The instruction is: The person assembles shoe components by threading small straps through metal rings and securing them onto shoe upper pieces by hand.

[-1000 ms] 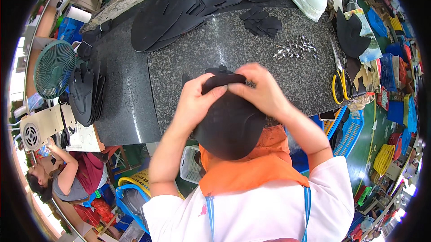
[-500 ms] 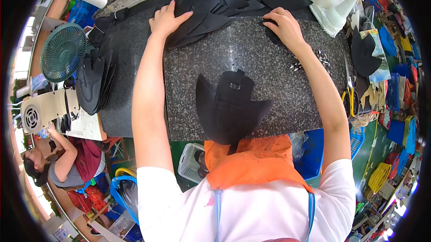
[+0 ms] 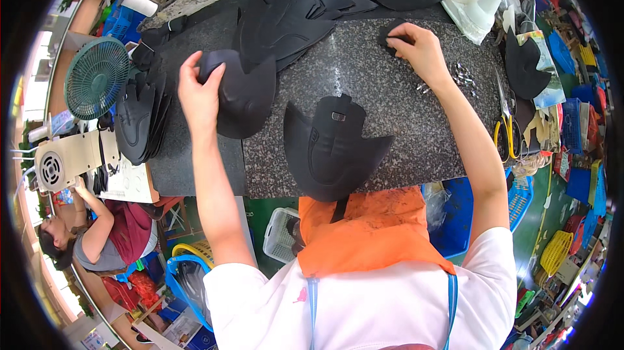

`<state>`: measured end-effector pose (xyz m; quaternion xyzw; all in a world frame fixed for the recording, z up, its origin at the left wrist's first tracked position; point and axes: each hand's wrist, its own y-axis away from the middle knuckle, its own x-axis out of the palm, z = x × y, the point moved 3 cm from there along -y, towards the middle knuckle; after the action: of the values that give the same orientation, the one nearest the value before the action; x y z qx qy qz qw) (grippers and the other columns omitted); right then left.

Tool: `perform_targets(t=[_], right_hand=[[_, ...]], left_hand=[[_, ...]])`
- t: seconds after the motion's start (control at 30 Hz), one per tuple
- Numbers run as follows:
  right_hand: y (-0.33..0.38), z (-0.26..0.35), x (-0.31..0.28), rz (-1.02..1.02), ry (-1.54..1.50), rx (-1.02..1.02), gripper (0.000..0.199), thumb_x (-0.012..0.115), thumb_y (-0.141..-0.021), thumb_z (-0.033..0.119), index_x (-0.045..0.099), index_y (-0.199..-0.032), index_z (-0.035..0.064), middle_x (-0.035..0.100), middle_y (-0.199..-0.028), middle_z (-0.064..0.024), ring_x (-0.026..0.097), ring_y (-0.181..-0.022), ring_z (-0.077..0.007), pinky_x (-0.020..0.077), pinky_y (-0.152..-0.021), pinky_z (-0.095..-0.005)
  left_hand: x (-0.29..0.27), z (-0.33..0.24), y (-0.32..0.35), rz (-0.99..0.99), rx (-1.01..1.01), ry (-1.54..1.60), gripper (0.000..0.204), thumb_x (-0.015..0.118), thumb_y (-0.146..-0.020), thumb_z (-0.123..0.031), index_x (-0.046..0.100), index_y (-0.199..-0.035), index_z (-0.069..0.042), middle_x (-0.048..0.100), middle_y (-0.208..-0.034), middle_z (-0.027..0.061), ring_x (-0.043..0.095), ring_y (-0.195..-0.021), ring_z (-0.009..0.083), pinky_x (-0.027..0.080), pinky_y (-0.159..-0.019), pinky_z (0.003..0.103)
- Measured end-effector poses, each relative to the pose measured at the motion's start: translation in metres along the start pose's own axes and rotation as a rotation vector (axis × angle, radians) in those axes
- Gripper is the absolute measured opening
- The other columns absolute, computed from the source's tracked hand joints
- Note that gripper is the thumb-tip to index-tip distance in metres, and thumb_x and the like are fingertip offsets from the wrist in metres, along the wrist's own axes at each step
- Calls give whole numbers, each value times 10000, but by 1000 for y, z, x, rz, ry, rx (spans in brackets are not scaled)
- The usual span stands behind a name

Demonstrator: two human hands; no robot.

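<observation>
Speckled stone worktop (image 3: 299, 83), centre of frame: looks smooth, so a light piece set down carelessly could slide, most likely toward the near edge.

Heap of flat black pieces (image 3: 292, 31), top centre: overlapping loosely; a brush from the left forearm or a tug on one piece could drag others down.

Buckled black piece (image 3: 338, 148), lower centre: lies right at the near edge, rounded end reaching the orange apron. A knock or a lean of the body might tip it off.

Loose black piece (image 3: 248, 100), left of centre: left hand (image 3: 200, 93) has thumb and fingers clamped on its upper-left edge only. Held by one side, it could swing or bend.

Scissors (image 3: 506, 111), right of frame, blades toward the top: a wide sweep of the right arm might catch them.

Small black patches (image 3: 385, 39), upper centre-right: right hand (image 3: 418, 46) is over them, fingers curled; cannot tell whether they clamp one. Thin bits could come up doubled.

Metal bits (image 3: 463, 77), beside the right forearm: sleeveless skin passing low could scatter them.
</observation>
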<state>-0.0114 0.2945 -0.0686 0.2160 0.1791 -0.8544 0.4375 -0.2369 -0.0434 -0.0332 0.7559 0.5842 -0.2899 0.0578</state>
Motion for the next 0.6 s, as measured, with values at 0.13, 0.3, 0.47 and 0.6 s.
perform_targets(t=[0.13,0.3,0.47,0.6], right_hand=[[24,4,-18,-15,-279,196,144,640,-869,79,645,-973,-21,692,-825,-72,648,-682,-113,519,-625,-239],[56,84,-6,150,-579,207,122,630,-876,53,635,-968,-27,686,-828,-84,640,-701,-105,524,-646,-233],[95,125,2,647,-172,-110,135,674,-785,64,663,-907,8,664,-758,-78,635,-665,-150,499,-621,-291],[101,123,4,432,78,-446,104,653,-750,72,628,-846,40,622,-779,-113,631,-686,-299,499,-624,-395]], left_hand=[[-16,-88,47,237,-5,184,390,639,-866,-31,544,-1242,-7,584,-1120,68,569,-972,105,477,-846,244],[45,-95,117,857,-50,380,878,774,-705,-51,303,-1445,-18,440,-1371,151,444,-1256,226,360,-1051,348],[73,-99,139,931,-314,573,562,679,-763,71,471,-1281,4,628,-1094,81,607,-983,121,492,-856,261],[78,-109,139,987,-346,496,316,674,-775,81,585,-1071,12,664,-950,34,641,-838,81,528,-734,218]])
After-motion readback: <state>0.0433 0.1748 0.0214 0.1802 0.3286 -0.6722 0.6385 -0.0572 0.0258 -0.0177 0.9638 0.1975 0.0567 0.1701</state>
